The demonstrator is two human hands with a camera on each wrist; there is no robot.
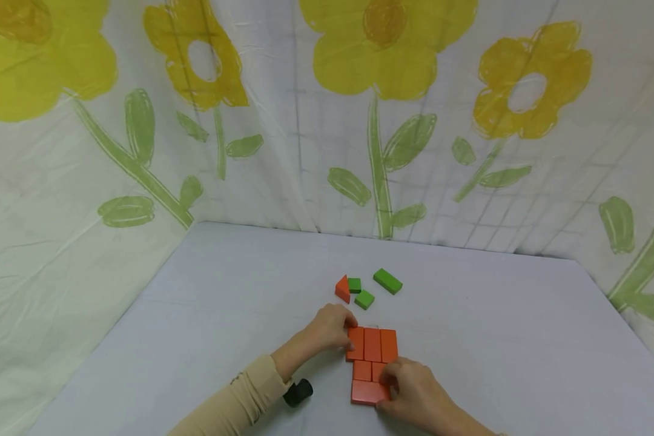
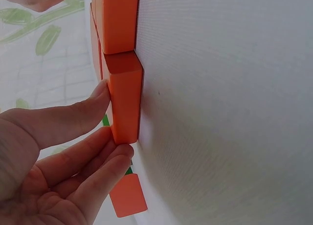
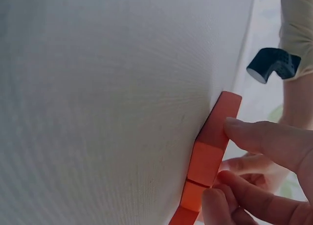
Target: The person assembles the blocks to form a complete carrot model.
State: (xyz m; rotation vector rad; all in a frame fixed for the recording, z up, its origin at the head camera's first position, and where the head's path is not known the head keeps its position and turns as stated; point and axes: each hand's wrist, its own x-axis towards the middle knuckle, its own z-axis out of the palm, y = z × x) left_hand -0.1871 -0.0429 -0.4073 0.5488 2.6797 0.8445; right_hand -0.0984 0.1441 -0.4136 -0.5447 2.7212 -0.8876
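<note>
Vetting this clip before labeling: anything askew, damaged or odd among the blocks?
No visible damage or spills. One mild oddity: the red triangular block lies apart from the red block group, beside the small green blocks, so its colour stands out there.

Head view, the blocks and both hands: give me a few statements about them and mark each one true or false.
1. The left hand touches the leftmost block of the far red row. True.
2. That row has five blocks. False: it has three.
3. Three green blocks lie farther away than both hands. True.
4. The right hand touches a green block. False: it touches the nearest red block.
5. The triangular block is green. False: it is red.
</note>
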